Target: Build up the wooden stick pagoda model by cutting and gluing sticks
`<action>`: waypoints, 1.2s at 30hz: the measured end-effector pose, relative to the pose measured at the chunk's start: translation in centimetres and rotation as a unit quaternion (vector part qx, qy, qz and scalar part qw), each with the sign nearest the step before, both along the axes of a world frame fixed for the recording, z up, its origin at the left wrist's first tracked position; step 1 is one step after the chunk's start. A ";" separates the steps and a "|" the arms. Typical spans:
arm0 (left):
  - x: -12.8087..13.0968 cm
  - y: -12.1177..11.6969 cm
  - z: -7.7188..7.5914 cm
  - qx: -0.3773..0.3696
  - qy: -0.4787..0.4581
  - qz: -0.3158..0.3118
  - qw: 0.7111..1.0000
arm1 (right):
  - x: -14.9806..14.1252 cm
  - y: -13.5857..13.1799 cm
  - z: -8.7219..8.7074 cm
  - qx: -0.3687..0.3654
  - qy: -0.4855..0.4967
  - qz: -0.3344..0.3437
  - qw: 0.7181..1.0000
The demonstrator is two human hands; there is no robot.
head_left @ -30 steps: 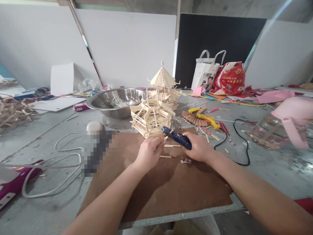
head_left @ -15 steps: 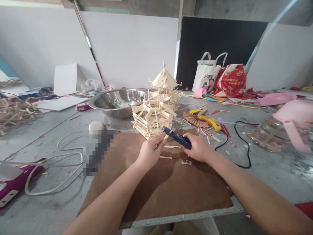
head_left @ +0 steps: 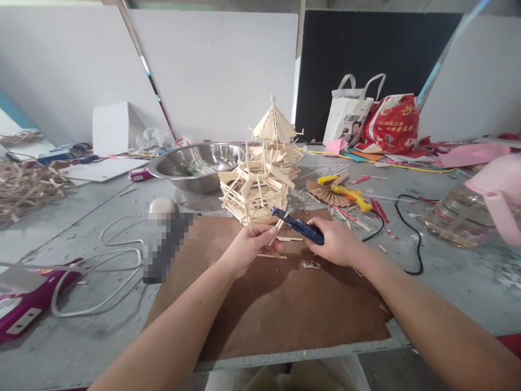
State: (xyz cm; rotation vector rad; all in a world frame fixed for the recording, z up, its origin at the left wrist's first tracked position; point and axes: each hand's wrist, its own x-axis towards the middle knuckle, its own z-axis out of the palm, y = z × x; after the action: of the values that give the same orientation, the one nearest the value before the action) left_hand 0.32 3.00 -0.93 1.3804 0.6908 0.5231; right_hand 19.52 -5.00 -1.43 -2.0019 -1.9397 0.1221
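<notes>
My left hand [head_left: 255, 243] pinches a thin wooden stick [head_left: 278, 228] above the brown board [head_left: 309, 309]. In my right hand [head_left: 334, 239] is a dark blue hand tool [head_left: 302, 226], which looks like pliers or cutters. Its tip meets the upper part of the stick; I cannot tell whether the jaws are closed on it. Just beyond the hands stands a many-sided frame of wooden sticks [head_left: 256, 193]. Behind that rises a stick tower with a pointed roof [head_left: 273, 126]. Two loose sticks [head_left: 273, 256] lie on the board under my left hand.
A steel basin [head_left: 163, 169] sits behind left, near a white round object [head_left: 161, 208] and a purple power strip [head_left: 24, 309] with a looping cable. To the right are a yellow glue gun [head_left: 352, 198], a folded paper fan [head_left: 321, 193], and a pink-lidded jug [head_left: 459, 217]. Bags [head_left: 391, 127] stand behind.
The view has shifted slightly. My left hand's fingers have spread a little under the stick, showing more of it, while the right hand keeps the blue tool at the stick's upper part.
</notes>
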 end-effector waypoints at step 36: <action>0.3 -0.1 -0.2 0.128 0.067 -0.027 0.989 | -0.1 -0.3 0.4 -0.027 -0.009 0.006 1.000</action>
State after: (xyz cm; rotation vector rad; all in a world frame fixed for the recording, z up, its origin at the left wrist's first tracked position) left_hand 0.58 2.89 -1.13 1.6831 0.7094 0.4924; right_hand 19.40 -5.32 -1.02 -2.0323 -1.9794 0.1610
